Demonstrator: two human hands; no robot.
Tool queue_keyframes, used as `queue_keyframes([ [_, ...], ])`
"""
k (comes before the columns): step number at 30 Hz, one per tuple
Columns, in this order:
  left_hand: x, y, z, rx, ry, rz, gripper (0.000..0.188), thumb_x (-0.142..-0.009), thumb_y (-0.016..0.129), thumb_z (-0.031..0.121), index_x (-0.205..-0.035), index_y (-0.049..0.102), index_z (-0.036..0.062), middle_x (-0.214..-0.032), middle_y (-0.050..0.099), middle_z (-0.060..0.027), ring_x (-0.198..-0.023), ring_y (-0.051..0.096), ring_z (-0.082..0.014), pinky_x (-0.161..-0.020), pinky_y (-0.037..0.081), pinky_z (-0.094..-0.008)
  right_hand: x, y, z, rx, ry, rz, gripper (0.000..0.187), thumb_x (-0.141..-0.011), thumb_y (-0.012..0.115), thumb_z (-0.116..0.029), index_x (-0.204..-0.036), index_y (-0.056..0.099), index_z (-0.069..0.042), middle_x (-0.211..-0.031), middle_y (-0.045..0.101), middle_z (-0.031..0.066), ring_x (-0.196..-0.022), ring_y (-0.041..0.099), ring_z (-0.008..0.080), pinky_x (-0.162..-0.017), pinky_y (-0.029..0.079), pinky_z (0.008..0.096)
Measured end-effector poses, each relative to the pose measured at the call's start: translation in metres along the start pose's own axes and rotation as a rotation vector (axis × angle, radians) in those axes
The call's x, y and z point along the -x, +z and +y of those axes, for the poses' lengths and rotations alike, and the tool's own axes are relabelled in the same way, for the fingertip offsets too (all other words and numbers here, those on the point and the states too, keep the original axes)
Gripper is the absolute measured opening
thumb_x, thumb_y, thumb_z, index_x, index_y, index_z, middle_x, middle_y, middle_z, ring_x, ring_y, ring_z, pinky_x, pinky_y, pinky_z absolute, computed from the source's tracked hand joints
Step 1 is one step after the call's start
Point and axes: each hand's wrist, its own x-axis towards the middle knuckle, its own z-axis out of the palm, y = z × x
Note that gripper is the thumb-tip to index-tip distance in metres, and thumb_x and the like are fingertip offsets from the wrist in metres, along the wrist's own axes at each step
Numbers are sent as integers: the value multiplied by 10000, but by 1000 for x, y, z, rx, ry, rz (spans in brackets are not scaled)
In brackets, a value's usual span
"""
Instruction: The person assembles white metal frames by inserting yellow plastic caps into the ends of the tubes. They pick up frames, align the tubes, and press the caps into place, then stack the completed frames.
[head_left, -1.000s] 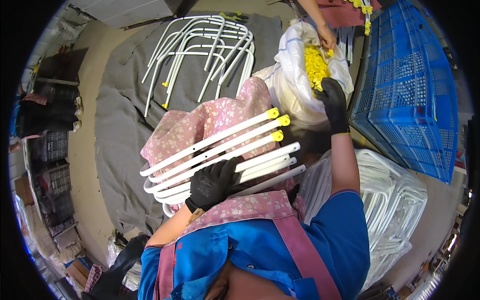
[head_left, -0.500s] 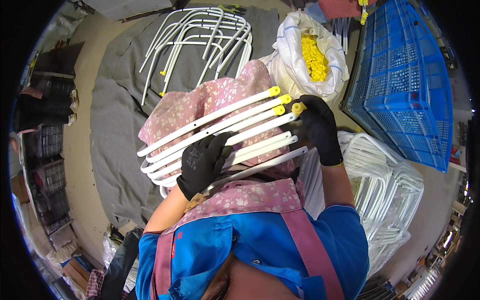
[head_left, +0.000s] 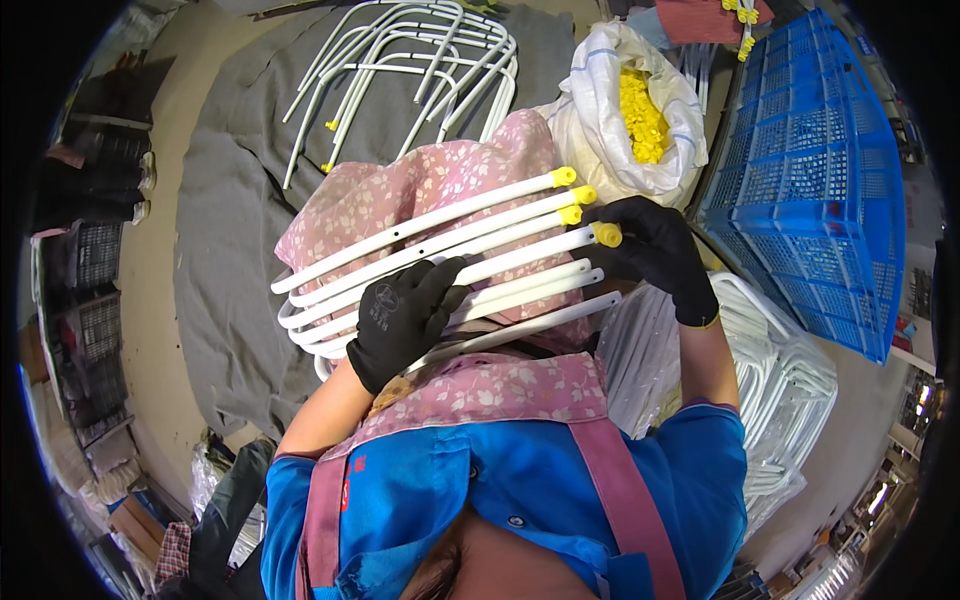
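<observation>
Several bent white metal tubes (head_left: 480, 236) lie across my lap on a pink floral apron (head_left: 420, 170). My left hand (head_left: 405, 315), in a black glove, is closed around the middle of the tubes. At their right ends, three upper tubes carry yellow end caps (head_left: 563, 177). Another yellow end cap (head_left: 606, 234) sits on a lower tube. My right hand (head_left: 655, 250), also black-gloved, curls round this cap; its fingertips are partly hidden behind the tube ends. The lowest tube ends (head_left: 612, 299) are bare, with small holes.
A white sack (head_left: 590, 130) of yellow caps (head_left: 643, 115) stands beyond my right hand. Bent white frames (head_left: 440, 50) lie on a grey cloth (head_left: 235, 200) ahead. Blue plastic crates (head_left: 800, 190) and plastic-wrapped white frames (head_left: 775, 400) are at the right.
The lower yellow cap has turned and now sits on its tube's end. My right hand has shifted slightly right and down. My left hand keeps its grip on the tubes.
</observation>
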Motion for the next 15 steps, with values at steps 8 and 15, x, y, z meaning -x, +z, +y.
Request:
queue_keyframes([
  [8, 5, -5, 0, -34, 83, -115, 342, -862, 676, 257, -1161, 670, 89, -983, 692, -149, -872, 660, -352, -730, 520, -436, -29, 23, -19, -43, -242, -501, 283, -861, 746, -187, -1109, 710, -55, -949, 723, 107, -836, 681, 220, -757, 534, 330],
  [15, -2, -2, 4, -57, 37, -129, 342, -860, 682, 208, -1178, 665, 82, -978, 704, -178, -785, 671, -380, -666, 533, -450, -48, 34, -18, 15, -255, -456, 324, -811, 777, -241, -605, 631, -38, -590, 579, 124, -528, 553, 226, -531, 397, 377],
])
